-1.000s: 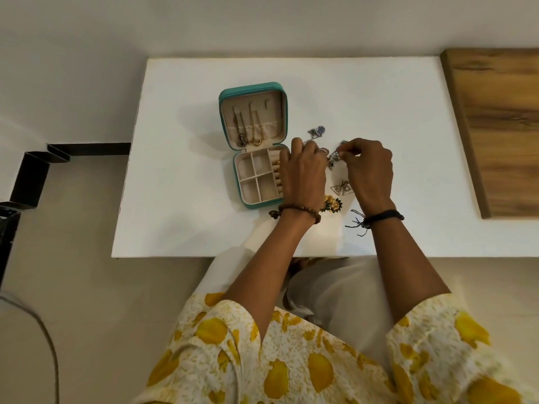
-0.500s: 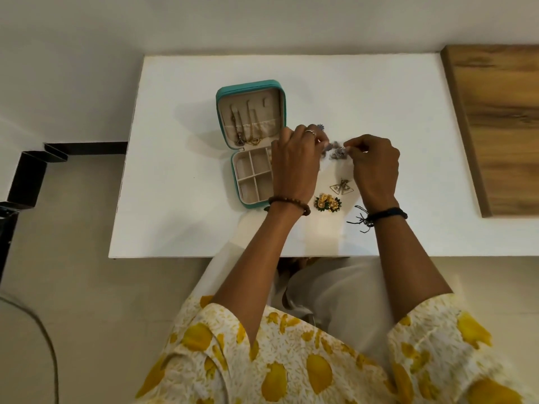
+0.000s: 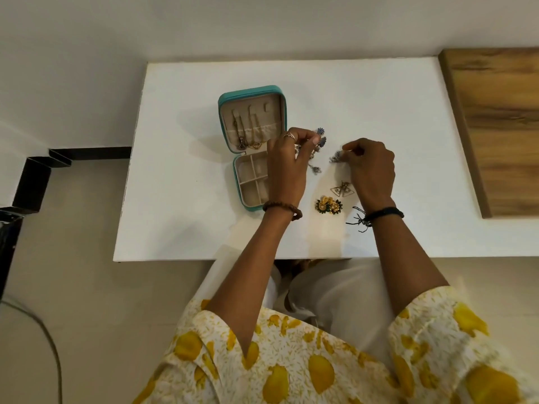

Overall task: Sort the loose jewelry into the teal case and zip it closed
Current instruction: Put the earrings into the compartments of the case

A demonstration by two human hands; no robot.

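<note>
Head view: teal case [image 3: 250,91] lies open on the white worktop [image 3: 180,176], necklaces in its lid and compartments below. Left hand [image 3: 287,167] pinches a dangling silver earring [image 3: 316,169] beside the blue flower studs [image 3: 320,135]; right hand [image 3: 370,167] pinches what looks like its mate [image 3: 335,157]. Triangle earrings [image 3: 342,189] and gold flower earrings [image 3: 328,206] lie loose near the wrists. All are light, small and snag-prone; best pinched at the hook or post.

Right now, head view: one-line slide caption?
Left hand and right hand each pinch silver earrings beside the open teal case.
</note>
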